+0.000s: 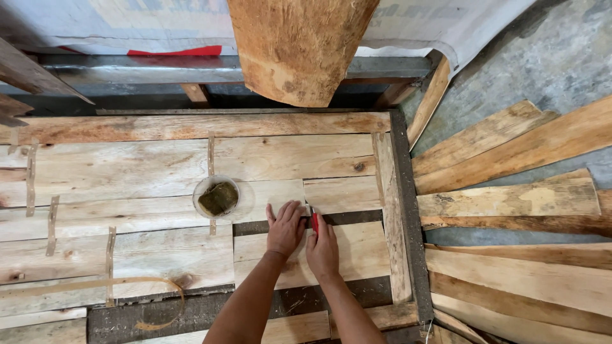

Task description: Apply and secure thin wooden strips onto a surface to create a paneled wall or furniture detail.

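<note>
Head view, left hand: the left hand (285,228) lies palm down, fingers together and flat, pressed on the pale wooden board (331,248) at the edge of a dark gap between boards; it grips nothing that I can see.
Head view, right hand: the right hand (322,250) sits just beside the left, touching it, fingers curled shut around a small red-handled tool (314,221); only the red tip shows above the knuckles, and the working end is hidden.
Head view, tool spot: the red tip sits right at the dark gap, between the two hands.
Head view, bowl: a round clear plastic bowl (220,197) with a dark greenish-brown mass inside stands on the boards, near the left hand, up and to the left of it.
Head view, work surface: a flat panel of rough pale planks (127,172) with thin wooden strips laid across the seams.
Head view, strip: a thin curled wood band (167,299) loops at the lower left.
Head view, surroundings: loose long wooden planks (523,197) fan out on the grey floor to the right; a broad brown slab of wood (296,48) leans at the top.
</note>
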